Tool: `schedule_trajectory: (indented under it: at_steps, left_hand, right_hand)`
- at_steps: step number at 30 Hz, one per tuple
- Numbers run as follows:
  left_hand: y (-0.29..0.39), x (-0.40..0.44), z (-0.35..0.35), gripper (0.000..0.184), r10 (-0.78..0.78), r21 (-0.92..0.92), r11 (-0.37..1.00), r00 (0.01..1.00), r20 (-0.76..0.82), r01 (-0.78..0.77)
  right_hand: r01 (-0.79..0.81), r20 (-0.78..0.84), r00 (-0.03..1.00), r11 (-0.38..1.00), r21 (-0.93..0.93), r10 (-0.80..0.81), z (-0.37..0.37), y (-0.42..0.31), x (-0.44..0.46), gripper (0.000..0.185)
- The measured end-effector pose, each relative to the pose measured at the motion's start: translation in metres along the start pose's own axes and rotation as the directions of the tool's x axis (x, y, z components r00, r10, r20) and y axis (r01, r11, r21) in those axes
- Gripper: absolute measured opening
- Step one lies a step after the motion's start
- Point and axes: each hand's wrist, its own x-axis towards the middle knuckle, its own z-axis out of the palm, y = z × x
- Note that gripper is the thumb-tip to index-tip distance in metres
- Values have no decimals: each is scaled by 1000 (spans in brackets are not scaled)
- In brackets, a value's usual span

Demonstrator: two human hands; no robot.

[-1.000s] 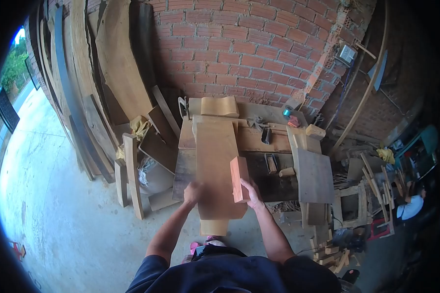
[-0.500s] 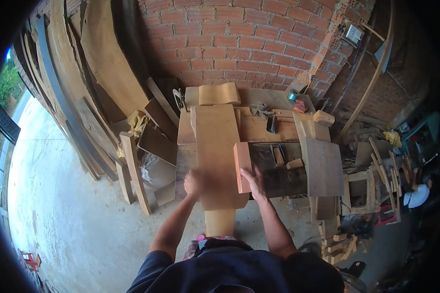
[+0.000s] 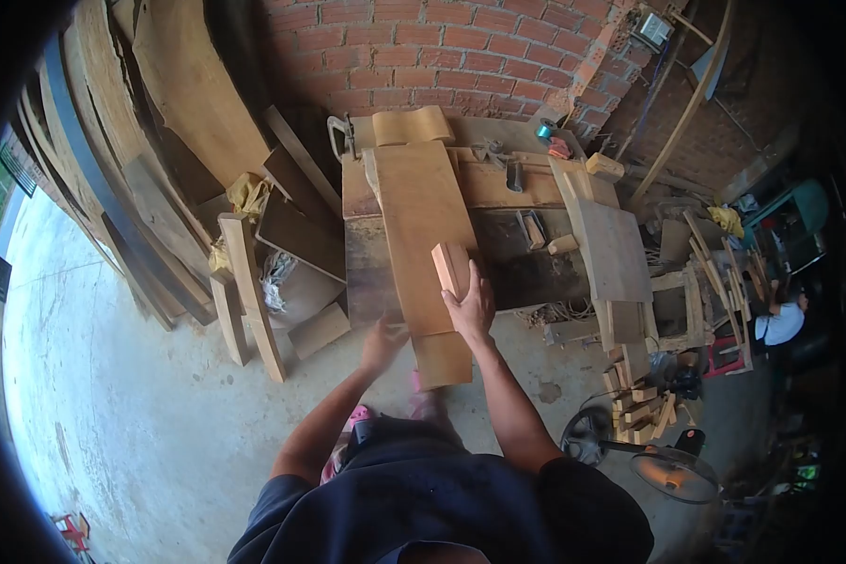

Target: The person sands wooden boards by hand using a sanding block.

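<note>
Wood block (image 3: 451, 268) in the right hand (image 3: 474, 308), over a wide board (image 3: 428, 226) on the workbench

The workbench (image 3: 371, 258) stands near the top center of the frame, against a red brick wall (image 3: 442, 47). The wide board lies lengthwise across it, its near end reaching toward the person. A shorter board (image 3: 442, 364) shows just below that end. A C-clamp (image 3: 340, 137) sits at the bench's upper left corner, beside a wavy wooden piece (image 3: 413, 125). Farther right on the bench are a teal roll (image 3: 544, 130), a red item (image 3: 559, 148) and a small pale block (image 3: 604, 167).

Tall planks (image 3: 197, 85) lean at the upper left of the frame, above a bare concrete floor (image 3: 113, 376). At the lower right are a pile of offcuts (image 3: 644, 411) and a fan (image 3: 672, 472); another person (image 3: 782, 321) is at the far right edge.

The right hand is closed around the lower part of the wood block, fingers on its right side and thumb at its near end. The block is tilted over the board's right half; whether they touch cannot be told. The left hand (image 3: 383, 346) is blurred beside the board's near left corner; how wide its fingers are, and whether it touches the wood, cannot be told.
</note>
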Motion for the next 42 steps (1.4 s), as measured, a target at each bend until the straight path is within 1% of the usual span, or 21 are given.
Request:
schedule_trajectory:
  at_steps: [1, 2, 3, 6, 8, 11, 13, 14, 15, 17, 19, 21, 23, 25, 27, 31, 33, 36, 38, 41, 42]
  left_hand:
    - [-10, -7, -6, 69, 4, 10, 1000, 1000, -7, -4]
    - [-19, -13, -12, 66, 28, 67, 997, 999, 17, -29]
    - [-26, -17, -18, 63, 53, 122, 991, 998, 44, -58]
    - [-46, -18, -29, 58, 58, 155, 985, 996, 73, -69]
    - [-46, -15, -37, 57, 84, 165, 981, 992, 91, -98]
    - [-17, -7, -40, 58, 69, 135, 987, 990, 120, -86]
    - [-5, 9, -36, 63, 60, 62, 996, 993, 99, -66]
    - [-20, 28, -24, 68, 131, -22, 991, 988, 80, -130]
    - [-9, 35, -23, 68, 145, -28, 989, 986, 81, -143]
    - [10, 49, -14, 73, 242, 12, 970, 969, -57, -241]
    - [10, 75, 4, 76, 234, 41, 972, 969, -75, -232]
    - [25, 92, 16, 81, 176, 81, 983, 965, -193, -163]
    - [33, 102, 22, 82, 97, 73, 994, 977, -192, -84]
    - [56, 97, 11, 79, 17, -44, 999, 985, -171, -25]
    - [79, 90, 0, 77, -20, -61, 998, 988, -150, 11]
    - [70, 96, 4, 80, -12, -122, 993, 988, -152, -6]
    - [59, 99, 6, 79, 79, -133, 986, 982, -172, -103]
    - [45, 99, 13, 78, 101, -97, 987, 970, -220, -125]
    - [37, 99, 14, 78, 132, -71, 986, 961, -244, -154]
    - [30, 108, 18, 77, 192, -40, 976, 936, -293, -213]
    - [29, 111, 18, 77, 192, -11, 979, 936, -294, -204]
  right_hand:
    - [85, 12, 996, 982, -169, -85, 2, -5, -3, 89]
    - [157, -41, 984, 959, -238, -171, 9, -5, -7, 87]
    - [154, -54, 984, 961, -231, -171, 12, -2, -13, 87]
    - [96, -42, 993, 960, -262, -111, 10, -8, -34, 80]
    - [-18, -5, 1000, 944, -330, 17, 5, -18, -53, 72]
    - [-105, -1, 994, 945, -309, 110, 4, -26, -72, 68]
    - [-118, -2, 992, 926, -358, 125, 1, -32, -74, 71]
    - [-159, -2, 986, 935, -317, 166, -2, -36, -71, 73]
    - [-198, -1, 979, 940, -276, 206, -2, -37, -68, 76]
    - [-199, -41, 980, 938, -284, 195, 10, -27, -63, 82]
    - [-127, -191, 979, 955, -269, 77, 22, -14, -60, 87]
    - [-98, -175, 984, 926, -365, 35, 18, -17, -47, 87]
    - [-54, 12, 998, 883, -466, 67, 15, -20, -28, 78]
    - [-24, 72, 995, 887, -462, 65, 17, -35, 6, 75]
    - [-8, 122, 990, 882, -471, 73, 31, -46, 40, 76]
    - [45, 102, 995, 886, -461, 3, 56, -65, 107, 74]
    - [61, 91, 996, 889, -453, -21, 71, -73, 141, 74]
    - [38, 75, 997, 896, -442, -5, 89, -83, 178, 74]
    - [-4, 73, 997, 908, -420, 38, 93, -84, 187, 74]
    - [45, 83, 997, 906, -422, -11, 78, -73, 167, 74]
    - [4, 115, 992, 920, -391, 44, 71, -69, 155, 74]
